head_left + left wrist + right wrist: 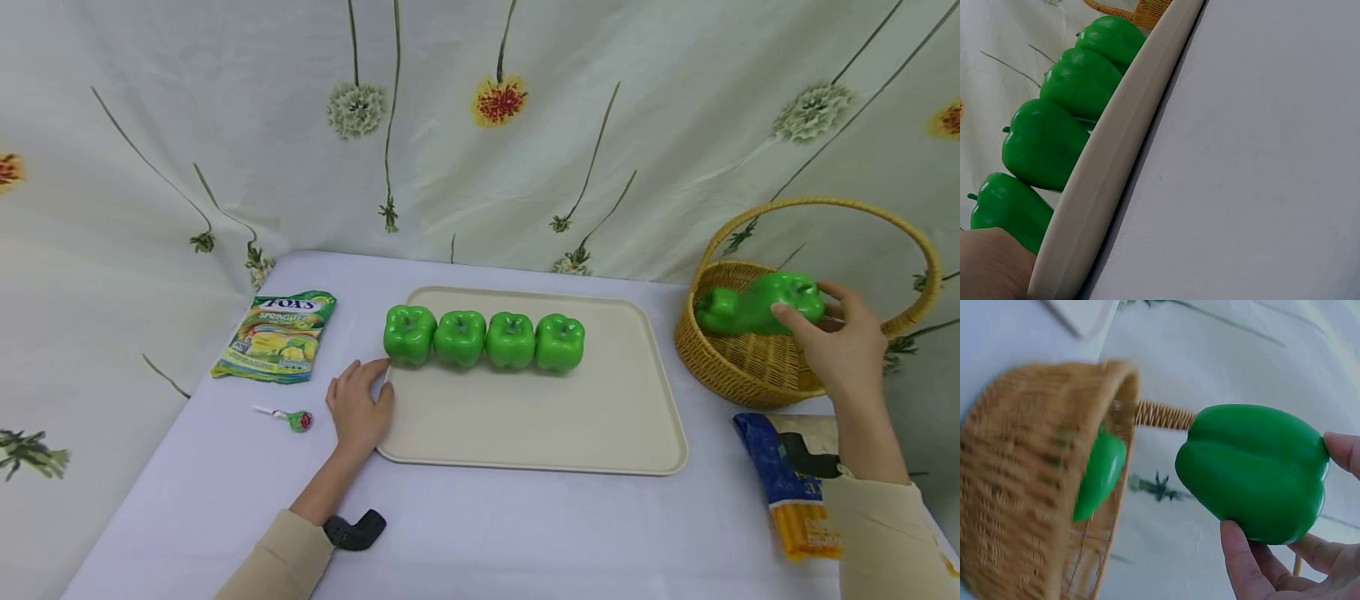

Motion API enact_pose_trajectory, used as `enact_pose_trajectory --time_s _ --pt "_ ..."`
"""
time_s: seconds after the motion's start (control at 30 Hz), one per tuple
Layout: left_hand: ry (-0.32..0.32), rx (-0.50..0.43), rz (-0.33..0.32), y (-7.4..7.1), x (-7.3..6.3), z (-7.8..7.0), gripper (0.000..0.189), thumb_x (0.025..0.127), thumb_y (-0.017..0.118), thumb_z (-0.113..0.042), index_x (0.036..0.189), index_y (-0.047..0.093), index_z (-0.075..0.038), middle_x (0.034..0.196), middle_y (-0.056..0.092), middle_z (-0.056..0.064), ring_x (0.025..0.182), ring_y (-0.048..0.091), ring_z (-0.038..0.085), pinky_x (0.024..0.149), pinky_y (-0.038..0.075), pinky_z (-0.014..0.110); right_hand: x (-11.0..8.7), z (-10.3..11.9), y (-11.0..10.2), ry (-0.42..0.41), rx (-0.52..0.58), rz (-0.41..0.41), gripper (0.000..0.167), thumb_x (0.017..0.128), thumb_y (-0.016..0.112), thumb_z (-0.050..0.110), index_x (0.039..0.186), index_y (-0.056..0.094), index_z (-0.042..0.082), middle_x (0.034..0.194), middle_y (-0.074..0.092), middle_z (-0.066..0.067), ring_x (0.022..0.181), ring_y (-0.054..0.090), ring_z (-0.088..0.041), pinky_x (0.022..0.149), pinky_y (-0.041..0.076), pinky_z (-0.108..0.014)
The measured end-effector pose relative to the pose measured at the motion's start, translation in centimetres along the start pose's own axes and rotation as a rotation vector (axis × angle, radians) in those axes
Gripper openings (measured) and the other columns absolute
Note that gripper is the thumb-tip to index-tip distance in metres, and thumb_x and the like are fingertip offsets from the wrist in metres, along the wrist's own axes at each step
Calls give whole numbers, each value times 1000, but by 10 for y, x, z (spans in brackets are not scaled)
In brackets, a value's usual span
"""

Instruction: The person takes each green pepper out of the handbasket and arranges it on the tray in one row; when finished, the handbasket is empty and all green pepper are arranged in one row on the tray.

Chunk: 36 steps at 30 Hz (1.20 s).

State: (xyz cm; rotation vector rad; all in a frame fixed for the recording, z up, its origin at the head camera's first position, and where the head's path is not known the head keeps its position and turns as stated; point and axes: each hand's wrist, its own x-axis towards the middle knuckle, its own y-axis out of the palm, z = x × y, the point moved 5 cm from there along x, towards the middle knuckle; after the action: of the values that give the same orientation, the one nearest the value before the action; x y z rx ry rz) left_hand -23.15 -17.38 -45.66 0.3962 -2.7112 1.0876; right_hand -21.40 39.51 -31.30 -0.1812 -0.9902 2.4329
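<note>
My right hand point(847, 333) grips a green bell pepper point(1254, 472) between thumb and fingers, above the wicker basket point(720, 367). Inside the basket lies another green bell pepper point(1102, 475), partly hidden by the rim in the right wrist view. On the left, my left hand point(360, 408) rests at the left edge of the beige tray point(525, 425), fingertips close to the nearest pepper. A row of several green bell peppers point(460, 338) stands along the tray's upper left part, stems up.
A green candy bag point(277, 337) and a lollipop point(300, 421) lie left of the tray. Below the basket is a blue and orange packet point(798, 492), partly covered by my right forearm. The basket's tall handle point(821, 201) arches over its opening. A floral cloth point(450, 125) hangs behind.
</note>
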Motion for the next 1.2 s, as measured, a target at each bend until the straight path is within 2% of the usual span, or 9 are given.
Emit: enact_pose_trajectory --time_s 0.07,0.13,0.2,0.3,0.37,0.5,0.63,0.87,1.2 --pt "-3 1 3 0 0 0 35 90 55 -7 125 62 -1 132 60 22 139 34 43 116 5 63 -6 4 10 -33 8 19 78 90 58 52 155 25 25 151 36 -23 101 45 -9 69 38 -21" --pt "-5 1 3 0 0 0 36 90 55 -7 125 62 -1 132 60 22 139 35 42 116 5 63 -12 10 21 -56 9 31 79 90 59 53 155 27 21 147 40 -23 99 43 -5 69 39 -21" --pt "-5 0 1 -1 0 0 36 90 55 -7 124 62 -1 132 60 21 138 35 42 116 5 63 -19 18 34 -87 10 45 79 90 60 52 154 29 17 144 43 -23 103 48 -12 68 39 -20" --pt "-2 -4 -5 -1 -1 0 35 89 56 -6 124 62 -1 131 60 22 138 35 43 116 5 63 -29 31 52 -133 13 76 78 90 61 50 152 31 14 141 47 -25 114 50 -30 67 40 -20" --pt "0 -4 -8 -2 -1 0 35 89 56 -6 123 62 0 130 61 22 138 36 43 115 6 63 -35 40 63 -183 17 90 77 90 63 48 151 33 12 139 49 -27 117 51 -37 67 40 -19" --pt "-3 3 -1 -2 0 1 36 89 55 -6 124 62 -1 131 60 22 138 35 43 116 5 63 -44 58 83 -287 48 114 74 90 66 44 149 38 9 132 54 -28 113 55 -40 68 43 -22" --pt "1 0 -3 -2 0 0 36 89 55 -7 124 62 -1 131 60 22 138 35 42 116 5 63 -51 70 101 -349 76 127 70 89 69 37 146 41 6 128 56 -28 108 57 -41 72 46 -32" --pt "10 -1 -13 -1 -2 -2 35 89 56 -6 123 63 0 130 61 22 137 37 43 115 6 64 -54 72 126 -341 49 163 71 89 70 37 144 42 3 125 57 -29 107 58 -42 81 51 -50" --pt "14 2 -31 -2 -1 -1 35 88 57 -4 121 64 0 128 62 22 136 38 44 114 8 65 -52 60 147 -301 -31 251 75 88 69 41 145 40 1 127 56 -30 110 59 -44 87 52 -54"
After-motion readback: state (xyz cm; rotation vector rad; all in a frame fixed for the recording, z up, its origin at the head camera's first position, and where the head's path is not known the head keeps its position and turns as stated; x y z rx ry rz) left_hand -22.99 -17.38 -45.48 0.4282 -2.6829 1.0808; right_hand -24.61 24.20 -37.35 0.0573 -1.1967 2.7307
